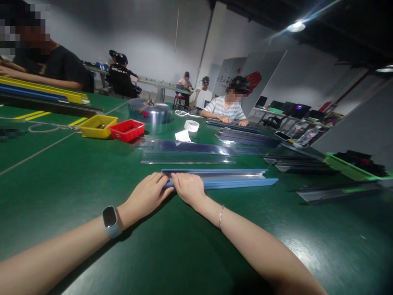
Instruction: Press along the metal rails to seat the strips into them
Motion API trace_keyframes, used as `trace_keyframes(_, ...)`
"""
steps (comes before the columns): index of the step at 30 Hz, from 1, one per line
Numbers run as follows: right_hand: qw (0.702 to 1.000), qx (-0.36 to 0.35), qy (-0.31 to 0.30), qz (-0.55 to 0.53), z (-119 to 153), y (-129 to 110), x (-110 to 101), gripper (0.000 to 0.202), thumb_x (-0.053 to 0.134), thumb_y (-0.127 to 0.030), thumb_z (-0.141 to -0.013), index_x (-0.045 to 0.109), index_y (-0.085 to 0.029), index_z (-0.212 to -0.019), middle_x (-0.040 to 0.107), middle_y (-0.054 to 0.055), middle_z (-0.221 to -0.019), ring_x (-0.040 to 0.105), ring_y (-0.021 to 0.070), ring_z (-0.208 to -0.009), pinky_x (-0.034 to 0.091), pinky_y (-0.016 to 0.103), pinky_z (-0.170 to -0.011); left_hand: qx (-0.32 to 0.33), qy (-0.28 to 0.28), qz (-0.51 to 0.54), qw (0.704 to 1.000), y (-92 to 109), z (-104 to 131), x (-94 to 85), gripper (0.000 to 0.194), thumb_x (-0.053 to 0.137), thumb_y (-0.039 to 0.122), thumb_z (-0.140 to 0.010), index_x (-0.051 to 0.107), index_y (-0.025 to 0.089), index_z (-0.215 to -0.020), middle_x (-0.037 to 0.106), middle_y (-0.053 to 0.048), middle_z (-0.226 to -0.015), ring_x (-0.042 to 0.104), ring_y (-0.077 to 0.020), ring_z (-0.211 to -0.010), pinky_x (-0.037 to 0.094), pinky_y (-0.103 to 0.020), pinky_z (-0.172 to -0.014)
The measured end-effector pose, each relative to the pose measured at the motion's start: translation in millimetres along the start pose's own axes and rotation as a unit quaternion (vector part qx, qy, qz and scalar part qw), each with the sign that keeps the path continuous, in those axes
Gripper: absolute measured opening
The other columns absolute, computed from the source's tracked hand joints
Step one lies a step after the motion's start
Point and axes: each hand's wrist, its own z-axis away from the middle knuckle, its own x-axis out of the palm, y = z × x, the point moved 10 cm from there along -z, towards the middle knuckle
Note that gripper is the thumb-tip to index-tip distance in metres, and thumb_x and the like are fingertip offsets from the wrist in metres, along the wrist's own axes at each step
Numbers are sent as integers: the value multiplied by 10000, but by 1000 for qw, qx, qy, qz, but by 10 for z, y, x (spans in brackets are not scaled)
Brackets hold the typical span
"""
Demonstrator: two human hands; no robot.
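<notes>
Your left hand (150,190) and right hand (188,188) are close together, fingers wrapped on the left end of the blue strip (239,183). Neither hand is spread wide.

Under them spreads the green worktop (159,258), its near edge out of view. The blue strip lies on its middle part, long axis running roughly sideways, from your hands toward the right edge. Your left hand is at the strip's left end; your right hand is just beside it and nearer the free right end, which sticks out well past your fingers. The strip's open channel shows between its two long rails.

Just beyond it, toward the far edge, lie clear strips (187,157), roughly in line with the blue one. Dark strips (303,167) lie farther right, and past them a green basket (350,169) sits by the right edge. Toward the far left are a big roll of film (147,116), a yellow tray (92,132) and a red tray (130,134) side by side, then a smaller white roll (192,125).

Your fingers cover the strip's left end, and some of your fingertips can't be seen. Clear plastic and glare make the outlines of the clear strips hard to separate.
</notes>
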Motion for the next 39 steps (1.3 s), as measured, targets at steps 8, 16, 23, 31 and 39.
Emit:
trace_keyframes(8, 998, -41, -7, -50, 27, -72, 14, 423, 217, -307, -919, 601, -173, -805, 646, 36, -780, 555, 129, -747, 341, 239, -680, -6, -17, -47, 999, 5, 11, 65, 279, 354, 363, -857, 521, 148, -922, 594, -96, -867, 536, -221, -873, 401, -373, -777)
trace_keyframes(16, 997, -37, -39, -50, -14, -55, 42, 434, 210, -322, -917, 601, -173, -803, 653, 42, -796, 575, 143, -781, 351, 245, -678, 7, -21, -10, 1000, -6, -19, 45, 236, 367, 335, -849, 506, 157, -919, 598, -88, -863, 545, -214, -845, 419, -367, -759)
trace_keyframes(23, 998, -35, -3, -48, 5, -64, 14, 419, 220, -300, -916, 609, -163, -845, 651, 53, -797, 571, 135, -775, 351, 239, -697, 2, -4, -14, 1000, -14, -1, 13, 247, 362, 348, -845, 514, 156, -883, 591, -93, -865, 536, -211, -839, 410, -370, -762)
trace_keyframes(31, 997, -47, -39, -49, 37, -95, 22, 427, 210, -320, -918, 601, -169, -841, 651, 46, -792, 571, 138, -774, 352, 242, -687, 6, -23, -32, 999, 8, 6, 30, 291, 355, 380, -844, 515, 142, -890, 594, -100, -841, 544, -224, -830, 415, -374, -750)
trace_keyframes(39, 998, -33, -24, -39, -13, -53, 52, 431, 209, -329, -918, 601, -179, -819, 657, 40, -797, 582, 134, -770, 349, 235, -667, 3, 1, -37, 999, -37, -21, 2, 289, 354, 378, -845, 528, 153, -892, 600, -91, -835, 551, -207, -822, 413, -356, -757)
